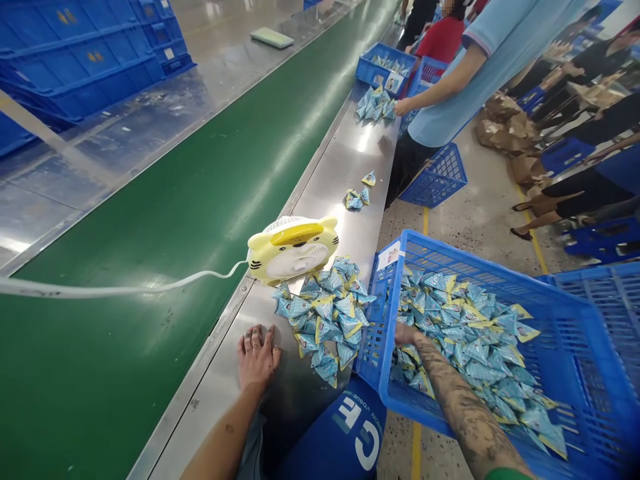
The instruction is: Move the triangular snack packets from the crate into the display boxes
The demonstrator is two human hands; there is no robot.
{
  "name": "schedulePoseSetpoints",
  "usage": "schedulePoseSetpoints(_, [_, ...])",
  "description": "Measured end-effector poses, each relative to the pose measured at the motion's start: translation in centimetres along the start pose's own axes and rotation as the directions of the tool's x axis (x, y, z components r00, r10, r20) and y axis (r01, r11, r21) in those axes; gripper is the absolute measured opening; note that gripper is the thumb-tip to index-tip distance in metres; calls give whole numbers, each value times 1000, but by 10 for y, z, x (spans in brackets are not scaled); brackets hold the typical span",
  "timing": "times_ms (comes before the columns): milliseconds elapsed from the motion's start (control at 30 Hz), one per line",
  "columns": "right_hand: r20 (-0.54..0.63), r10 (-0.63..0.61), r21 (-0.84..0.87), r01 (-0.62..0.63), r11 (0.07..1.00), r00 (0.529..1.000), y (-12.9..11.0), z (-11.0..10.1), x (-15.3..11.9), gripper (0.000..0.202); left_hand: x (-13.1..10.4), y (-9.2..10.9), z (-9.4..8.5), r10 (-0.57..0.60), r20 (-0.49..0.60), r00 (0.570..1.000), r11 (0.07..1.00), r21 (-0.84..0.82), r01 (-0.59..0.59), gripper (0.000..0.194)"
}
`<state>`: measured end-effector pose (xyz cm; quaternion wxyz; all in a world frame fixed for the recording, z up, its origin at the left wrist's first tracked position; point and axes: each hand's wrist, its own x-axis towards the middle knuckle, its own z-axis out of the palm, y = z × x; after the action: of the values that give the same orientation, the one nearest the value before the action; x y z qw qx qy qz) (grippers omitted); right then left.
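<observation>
My left hand (259,357) rests palm down on the steel ledge (220,393), open, its fingers slightly bent and holding nothing. Just to its right lies a heap of blue-and-yellow pyramid-shaped packets (327,320). My right hand (406,335) reaches over the blue plastic crate (390,360), among many more of these packets (465,327). Its fingers are hidden behind the crate's near wall and the packets, so I cannot see whether they grip anything. Behind the ledge heap stands a yellow cat-faced fan (295,250).
A white cable (150,290) runs from the fan across the green conveyor belt (165,233). A few loose packets (356,199) lie farther up the ledge. Beyond them a co-worker in light blue (440,100) touches another packet pile (375,105). Stacked blue crates (85,60) stand across the belt.
</observation>
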<state>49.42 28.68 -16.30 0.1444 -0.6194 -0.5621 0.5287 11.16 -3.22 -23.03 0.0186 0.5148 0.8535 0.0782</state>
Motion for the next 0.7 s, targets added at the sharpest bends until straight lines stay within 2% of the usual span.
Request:
schedulePoseSetpoints(67, [-62,-7,79,12,997,998,-11,-23,4,39,0,0,0,-2,2,1000,1000,-9,2,55])
schedulePoseSetpoints(133, [-190,-59,200,98,975,980,-25,-50,3,45,0,-1,0,-3,3,1000,1000,-11,3,55])
schedulePoseSetpoints(200, [-309,-90,376,209,903,947,-42,-70,-6,47,-1,-1,-1,1,4,1000,1000,-5,-1,55])
schedulePoseSetpoints(267, [-353,-101,553,294,779,930,-60,-76,-20,49,-1,-1,-1,2,-1,1000,1000,4,-2,55])
schedulePoseSetpoints(333, [-306,-120,646,298,703,944,-78,-68,-35,48,-1,0,-2,5,-9,1000,1000,7,-5,54])
schedulePoseSetpoints(467, [-241,-212,678,321,661,947,-118,-32,-60,43,0,0,-2,11,-19,1000,1000,-5,-11,54])
schedulePoseSetpoints(533, [-202,-275,638,339,691,940,-138,-14,-66,41,0,1,-2,13,-19,1000,1000,-8,-13,54])
schedulePoseSetpoints(600, [-115,-300,577,310,756,947,-155,0,-67,41,0,1,-2,12,-24,1000,1000,-5,-12,53])
schedulePoseSetpoints(700, [-48,-292,523,273,808,955,-163,5,-55,49,0,0,-1,7,-33,999,1000,1,-7,53])
